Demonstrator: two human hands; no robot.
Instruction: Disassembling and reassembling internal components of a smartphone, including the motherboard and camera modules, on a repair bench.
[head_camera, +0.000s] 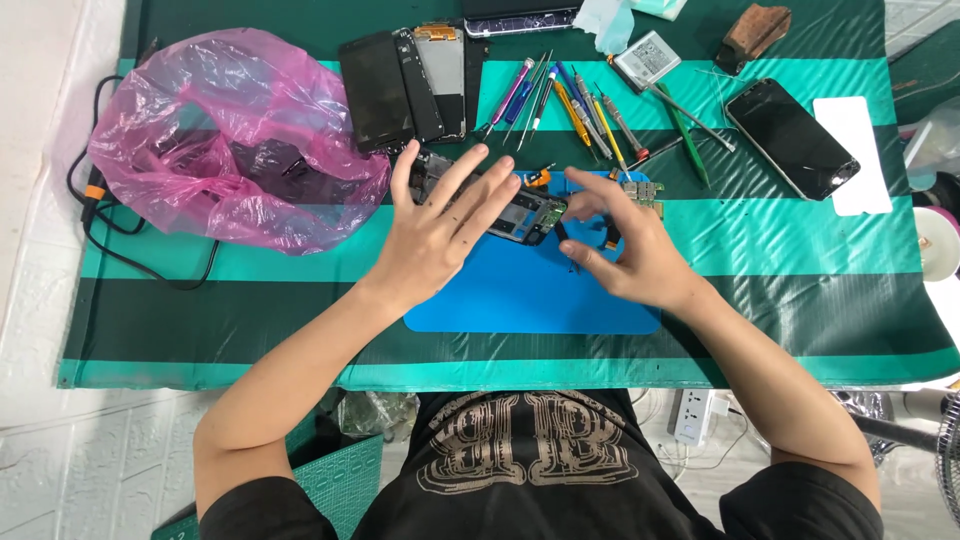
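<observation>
Resting with fingers spread, left hand (432, 232) covers a dark opened phone frame (520, 210) on a blue rubber mat (520, 295); right hand (630, 250) pinches a thin black tool (566, 243).

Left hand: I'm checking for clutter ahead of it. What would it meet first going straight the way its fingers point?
Probably the opened phone frame under the left hand's fingertips; depth is unclear.

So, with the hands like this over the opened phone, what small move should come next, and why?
Probably lower the left hand to press the opened black phone frame flat on the blue rubber mat. Its fingers are spread above the frame, while the right hand pinches a thin dark tool at the frame's edge, so the frame looks unsteadied.
</observation>
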